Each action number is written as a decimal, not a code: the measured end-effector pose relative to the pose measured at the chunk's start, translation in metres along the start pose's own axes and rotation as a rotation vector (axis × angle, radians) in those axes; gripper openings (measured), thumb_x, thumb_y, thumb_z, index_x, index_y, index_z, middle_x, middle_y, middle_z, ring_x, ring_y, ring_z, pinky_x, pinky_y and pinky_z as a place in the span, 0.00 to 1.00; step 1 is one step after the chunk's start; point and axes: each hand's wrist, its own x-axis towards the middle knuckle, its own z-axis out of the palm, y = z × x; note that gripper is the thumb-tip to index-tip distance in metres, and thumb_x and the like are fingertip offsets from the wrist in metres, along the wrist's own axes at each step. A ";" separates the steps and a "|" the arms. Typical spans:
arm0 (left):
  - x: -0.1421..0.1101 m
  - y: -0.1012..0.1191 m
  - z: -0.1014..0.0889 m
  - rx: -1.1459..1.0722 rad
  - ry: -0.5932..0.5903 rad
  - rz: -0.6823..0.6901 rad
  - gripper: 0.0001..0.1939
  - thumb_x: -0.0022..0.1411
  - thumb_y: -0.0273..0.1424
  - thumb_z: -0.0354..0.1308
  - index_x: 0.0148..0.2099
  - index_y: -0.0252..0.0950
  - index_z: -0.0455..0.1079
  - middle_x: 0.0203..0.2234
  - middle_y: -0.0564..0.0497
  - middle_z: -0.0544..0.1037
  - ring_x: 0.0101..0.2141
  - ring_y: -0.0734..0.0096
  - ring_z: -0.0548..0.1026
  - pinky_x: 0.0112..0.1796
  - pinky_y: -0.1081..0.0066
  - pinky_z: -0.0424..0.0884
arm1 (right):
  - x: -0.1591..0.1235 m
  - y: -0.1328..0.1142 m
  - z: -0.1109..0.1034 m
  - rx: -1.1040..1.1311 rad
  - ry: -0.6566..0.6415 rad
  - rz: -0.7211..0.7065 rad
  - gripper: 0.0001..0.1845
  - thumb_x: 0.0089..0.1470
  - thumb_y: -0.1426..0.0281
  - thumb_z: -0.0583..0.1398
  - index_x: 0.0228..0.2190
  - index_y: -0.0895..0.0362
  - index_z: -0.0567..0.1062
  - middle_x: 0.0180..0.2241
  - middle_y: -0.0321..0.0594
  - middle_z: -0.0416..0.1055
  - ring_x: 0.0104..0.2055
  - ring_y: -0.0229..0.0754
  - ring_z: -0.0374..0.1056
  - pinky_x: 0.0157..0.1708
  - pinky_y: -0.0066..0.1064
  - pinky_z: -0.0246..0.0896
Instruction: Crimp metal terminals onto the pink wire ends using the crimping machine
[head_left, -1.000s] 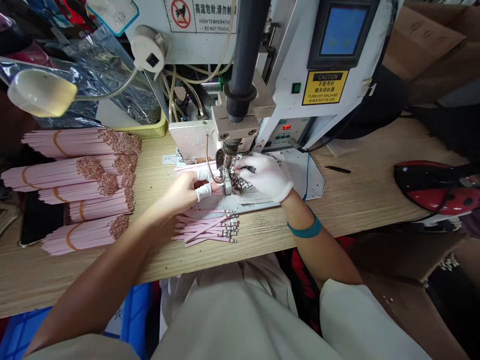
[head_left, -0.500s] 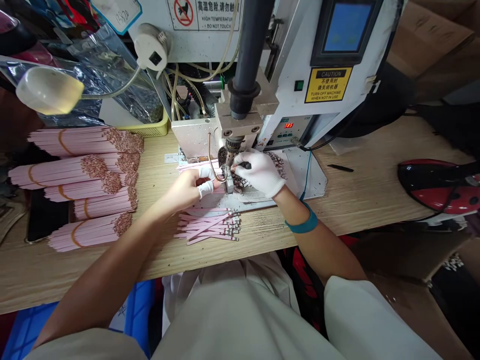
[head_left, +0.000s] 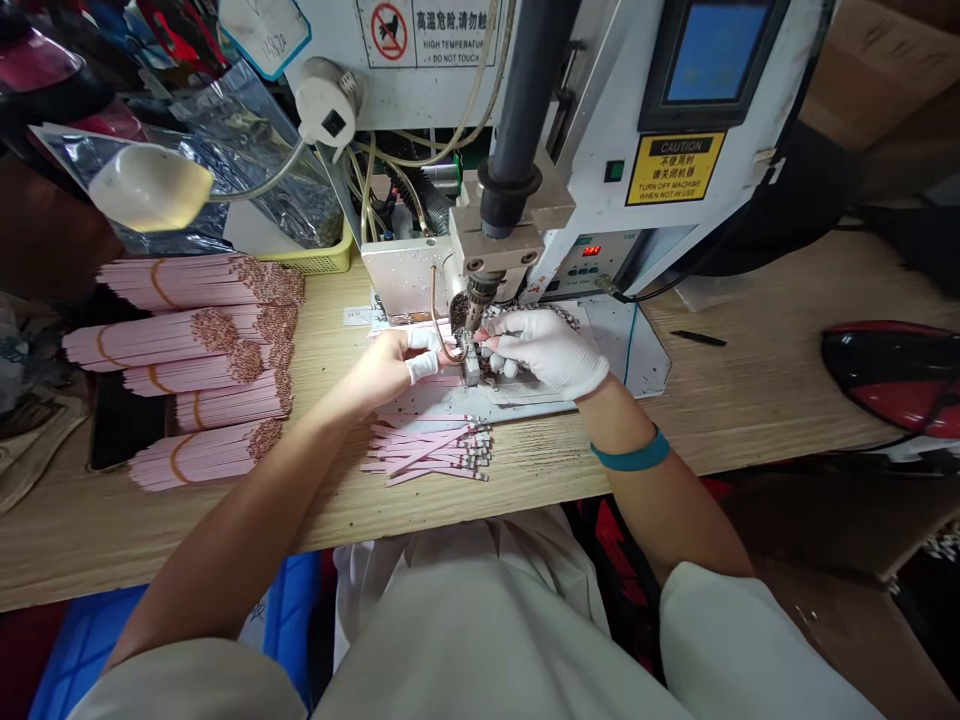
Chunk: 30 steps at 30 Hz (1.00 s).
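Observation:
My left hand (head_left: 397, 365), with white covers on its thumb and a finger, is closed in a pinch left of the soldering machine's tip (head_left: 480, 295). Pink flat wires (head_left: 420, 330) lie at its fingertips; the one it seems to pinch is mostly hidden. Right of the tip, my right hand (head_left: 551, 352) wears a white glove with bare fingertips showing. Its thumb and finger press together close to the small metal block (head_left: 470, 367); what they hold is too small to name. Small dark-and-white parts (head_left: 562, 318) lie behind this hand. Finished-looking pink wires with connector ends (head_left: 431, 450) lie in front.
Rubber-banded bundles of pink wires (head_left: 202, 340) are stacked at the left. A lamp (head_left: 154, 188) on a bendy neck hangs above them. On the right are a dark thin stick (head_left: 699, 338) and a red-and-black object (head_left: 889, 375). A curved copper-coloured tube (head_left: 435, 310) stands by my left fingers.
The view has shifted slightly, so things sit farther right. My right hand has changed its finger pose, its fingertips now pinched near the block. My left hand stays by the tip.

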 end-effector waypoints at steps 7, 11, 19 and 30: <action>0.001 0.000 0.000 -0.010 0.003 0.020 0.18 0.52 0.44 0.65 0.32 0.32 0.75 0.31 0.49 0.76 0.32 0.71 0.72 0.33 0.75 0.67 | 0.004 -0.003 0.010 0.000 -0.050 0.067 0.09 0.45 0.78 0.64 0.29 0.60 0.70 0.20 0.33 0.67 0.16 0.29 0.60 0.09 0.18 0.51; 0.002 -0.001 0.001 0.001 -0.005 0.010 0.16 0.52 0.42 0.64 0.32 0.32 0.75 0.32 0.49 0.77 0.33 0.70 0.72 0.34 0.75 0.67 | 0.005 -0.002 0.012 -0.034 -0.022 0.043 0.08 0.46 0.79 0.63 0.29 0.60 0.69 0.20 0.33 0.66 0.16 0.29 0.59 0.09 0.18 0.51; 0.005 0.003 0.005 0.071 0.016 -0.027 0.13 0.51 0.39 0.64 0.30 0.32 0.74 0.27 0.51 0.76 0.30 0.72 0.72 0.32 0.75 0.67 | 0.006 0.003 0.012 -0.016 -0.040 0.013 0.07 0.45 0.78 0.62 0.28 0.59 0.69 0.19 0.32 0.65 0.15 0.29 0.58 0.09 0.18 0.49; 0.005 -0.005 0.000 0.089 -0.020 -0.034 0.10 0.54 0.35 0.61 0.31 0.31 0.74 0.26 0.53 0.75 0.29 0.74 0.70 0.32 0.75 0.65 | 0.003 0.000 0.011 0.014 -0.050 0.035 0.09 0.45 0.76 0.64 0.28 0.59 0.68 0.21 0.33 0.65 0.16 0.28 0.57 0.09 0.20 0.48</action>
